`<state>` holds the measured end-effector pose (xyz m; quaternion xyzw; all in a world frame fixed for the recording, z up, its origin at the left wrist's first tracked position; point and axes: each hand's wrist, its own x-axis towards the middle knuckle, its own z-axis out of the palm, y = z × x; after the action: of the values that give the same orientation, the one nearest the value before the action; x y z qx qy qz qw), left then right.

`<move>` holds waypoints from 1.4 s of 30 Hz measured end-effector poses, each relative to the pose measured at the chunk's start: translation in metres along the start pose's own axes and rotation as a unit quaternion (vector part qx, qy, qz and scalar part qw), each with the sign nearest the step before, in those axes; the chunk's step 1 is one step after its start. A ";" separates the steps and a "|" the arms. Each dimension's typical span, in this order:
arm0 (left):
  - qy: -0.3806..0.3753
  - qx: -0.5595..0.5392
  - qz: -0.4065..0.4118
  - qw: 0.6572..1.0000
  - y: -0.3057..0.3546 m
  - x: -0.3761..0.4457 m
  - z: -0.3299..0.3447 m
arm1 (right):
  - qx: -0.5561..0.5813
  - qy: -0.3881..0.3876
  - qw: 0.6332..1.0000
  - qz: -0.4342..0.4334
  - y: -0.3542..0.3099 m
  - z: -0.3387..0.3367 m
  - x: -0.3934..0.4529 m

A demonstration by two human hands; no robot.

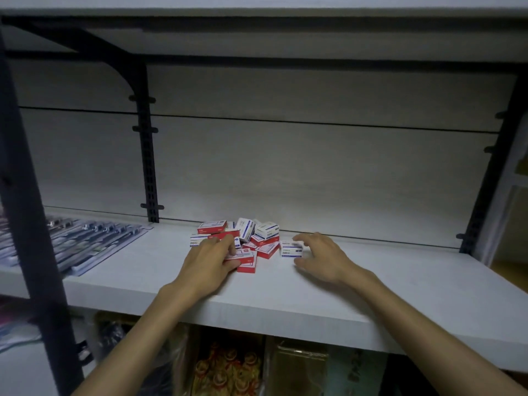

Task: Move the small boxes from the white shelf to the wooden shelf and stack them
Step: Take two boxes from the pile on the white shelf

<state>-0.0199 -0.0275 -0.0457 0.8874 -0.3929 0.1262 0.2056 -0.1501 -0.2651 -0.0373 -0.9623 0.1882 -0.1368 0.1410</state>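
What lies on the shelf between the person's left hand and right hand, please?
In the head view, between the left hand and right hand lie red boxes of the heap and a white box, which the right hand's fingers bracket.

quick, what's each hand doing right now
Left hand: fingers curled onto a red box in the pile.
Right hand: fingers and thumb spread around a white box; closed grip cannot be told.
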 end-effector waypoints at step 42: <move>-0.169 -0.481 0.159 0.845 0.316 -0.085 0.053 | 0.497 0.161 0.845 0.112 0.166 -0.132 -0.319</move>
<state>-0.3096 -0.1890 -0.0413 0.6100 -0.5691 -0.1998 0.5139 -0.5300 -0.3136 -0.0358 -0.7001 0.2214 -0.3486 0.5825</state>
